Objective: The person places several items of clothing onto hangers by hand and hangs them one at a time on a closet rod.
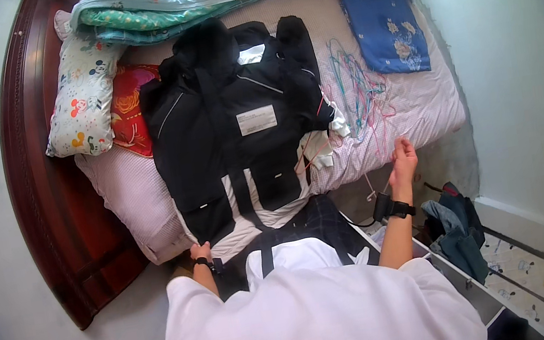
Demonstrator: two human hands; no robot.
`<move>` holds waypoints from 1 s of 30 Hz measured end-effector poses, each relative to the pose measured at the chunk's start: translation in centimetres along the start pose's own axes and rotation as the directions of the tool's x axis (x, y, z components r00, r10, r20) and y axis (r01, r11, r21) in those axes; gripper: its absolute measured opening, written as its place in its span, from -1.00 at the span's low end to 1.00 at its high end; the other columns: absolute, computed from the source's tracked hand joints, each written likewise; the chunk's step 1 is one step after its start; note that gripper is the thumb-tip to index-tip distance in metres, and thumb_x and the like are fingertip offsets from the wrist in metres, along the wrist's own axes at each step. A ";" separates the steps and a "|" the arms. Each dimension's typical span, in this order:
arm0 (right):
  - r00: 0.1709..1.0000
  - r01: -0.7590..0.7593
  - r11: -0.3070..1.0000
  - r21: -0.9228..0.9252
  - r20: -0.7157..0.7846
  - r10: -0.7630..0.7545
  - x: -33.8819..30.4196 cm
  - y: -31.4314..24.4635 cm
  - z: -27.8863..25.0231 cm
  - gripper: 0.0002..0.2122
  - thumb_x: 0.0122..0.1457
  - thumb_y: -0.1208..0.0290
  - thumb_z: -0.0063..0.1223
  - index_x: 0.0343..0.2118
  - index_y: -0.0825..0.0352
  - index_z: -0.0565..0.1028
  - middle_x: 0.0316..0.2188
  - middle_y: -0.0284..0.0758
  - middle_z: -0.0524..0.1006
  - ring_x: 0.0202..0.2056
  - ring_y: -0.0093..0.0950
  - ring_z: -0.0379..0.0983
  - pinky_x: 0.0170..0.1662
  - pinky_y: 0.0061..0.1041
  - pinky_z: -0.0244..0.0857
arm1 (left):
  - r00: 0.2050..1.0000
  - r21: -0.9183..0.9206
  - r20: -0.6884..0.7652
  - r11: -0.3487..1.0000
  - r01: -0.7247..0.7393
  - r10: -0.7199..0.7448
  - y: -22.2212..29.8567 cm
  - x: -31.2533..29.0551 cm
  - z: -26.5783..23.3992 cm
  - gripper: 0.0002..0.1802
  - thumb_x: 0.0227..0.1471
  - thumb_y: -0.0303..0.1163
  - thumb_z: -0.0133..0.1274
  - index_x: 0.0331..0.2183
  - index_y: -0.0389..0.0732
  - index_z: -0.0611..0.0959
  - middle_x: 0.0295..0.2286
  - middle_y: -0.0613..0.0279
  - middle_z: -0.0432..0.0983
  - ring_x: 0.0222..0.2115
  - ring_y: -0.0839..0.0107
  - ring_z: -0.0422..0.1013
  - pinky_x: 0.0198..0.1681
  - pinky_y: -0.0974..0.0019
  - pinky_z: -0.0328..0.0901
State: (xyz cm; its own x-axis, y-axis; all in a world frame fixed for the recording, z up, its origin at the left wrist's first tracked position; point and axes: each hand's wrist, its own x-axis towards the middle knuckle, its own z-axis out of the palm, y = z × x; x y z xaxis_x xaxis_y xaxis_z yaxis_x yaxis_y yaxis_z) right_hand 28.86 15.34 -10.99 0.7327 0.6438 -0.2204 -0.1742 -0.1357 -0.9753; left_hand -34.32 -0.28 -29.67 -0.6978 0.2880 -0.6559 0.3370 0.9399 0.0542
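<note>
One black-and-cream jacket (190, 137) lies on the bed (424, 121) beyond the left grip (201, 250), which pinches its hem corner. Looking soft and fairly light, it seems best held by both hem corners. Thin hangers (360, 88) lie beyond the curled right grip (403, 151); whether it pinches anything, I cannot tell.

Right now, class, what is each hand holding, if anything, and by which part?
The left hand grips the black-and-beige jacket at the left corner of its bottom hem. Nothing can be seen held in the right hand.
</note>
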 end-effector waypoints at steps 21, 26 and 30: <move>0.971 -0.029 0.910 0.413 0.229 -0.072 -19.5 -16.2 -2.0 -0.42 0.25 -0.19 -0.31 -0.70 0.23 0.05 -0.65 -0.44 0.03 -0.53 -0.53 -0.03 -0.36 -0.50 -0.11 | 0.876 -0.239 0.355 0.938 -0.252 0.326 33.6 0.5 9.6 0.14 -0.19 0.13 0.25 0.22 -0.35 0.12 0.21 -0.11 0.04 0.19 0.00 0.10 0.17 -0.12 0.11; 0.984 -0.130 0.924 0.359 0.161 0.076 -22.9 -16.7 -3.6 -0.49 0.31 0.00 -0.32 -0.71 0.24 0.10 -0.67 -0.42 0.07 -0.54 -0.53 -0.01 -0.35 -0.48 -0.06 | 0.902 -0.416 0.138 0.850 -0.323 0.410 32.6 1.4 11.2 -0.22 -0.12 0.08 0.21 -0.01 -0.27 0.37 0.03 -0.22 0.32 0.03 -0.11 0.30 0.04 -0.02 0.27; 0.987 -0.140 0.938 0.318 0.126 0.104 -22.3 -15.7 -4.1 -0.57 0.30 0.16 -0.31 -0.70 0.25 0.13 -0.67 -0.41 0.10 -0.54 -0.54 0.00 -0.33 -0.48 -0.01 | 0.646 -0.035 0.055 0.648 -0.761 0.761 29.5 -2.7 8.5 -0.59 0.12 -0.08 -0.10 -0.28 -0.29 0.50 -0.22 -0.22 0.46 -0.14 -0.20 0.36 -0.13 -0.04 0.28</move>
State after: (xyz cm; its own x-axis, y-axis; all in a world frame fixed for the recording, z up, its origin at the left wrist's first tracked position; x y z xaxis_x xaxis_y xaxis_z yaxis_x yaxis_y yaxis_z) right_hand 17.97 0.02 9.22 0.6221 0.7156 -0.3177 -0.4752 0.0226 -0.8796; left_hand -17.12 25.15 -32.74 -0.1596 0.8916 -0.4238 0.7272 0.3965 0.5603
